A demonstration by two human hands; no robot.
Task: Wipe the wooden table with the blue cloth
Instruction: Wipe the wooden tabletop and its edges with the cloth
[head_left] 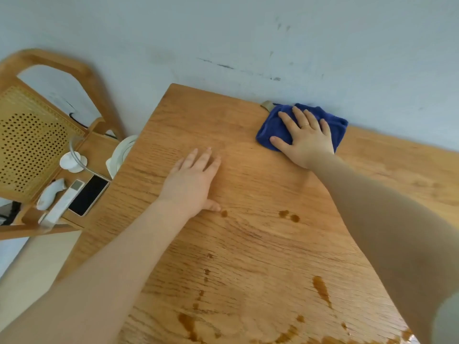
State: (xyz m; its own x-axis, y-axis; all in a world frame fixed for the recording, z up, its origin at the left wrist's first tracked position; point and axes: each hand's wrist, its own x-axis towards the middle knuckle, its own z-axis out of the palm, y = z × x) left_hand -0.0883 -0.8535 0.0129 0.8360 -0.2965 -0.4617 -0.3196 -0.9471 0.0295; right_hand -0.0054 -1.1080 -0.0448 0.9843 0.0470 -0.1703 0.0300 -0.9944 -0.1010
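Note:
The wooden table (248, 184) fills the middle of the view, its far edge against a pale wall. A folded blue cloth (270, 125) lies at that far edge. My right hand (305, 135) presses flat on the cloth, fingers spread, a ring on one finger. Resting palm down on bare wood, left of centre, is my left hand (193, 180), which holds nothing. Brown liquid drops (289, 216) and streaks (321, 290) mark the near part of the table.
A wooden chair (37, 115) with a cane back stands to the left. On its seat lie a phone (88, 194), a white remote (64, 202), a white controller (49, 192) and a small white stand. A white round object (124, 150) sits by the table's left edge.

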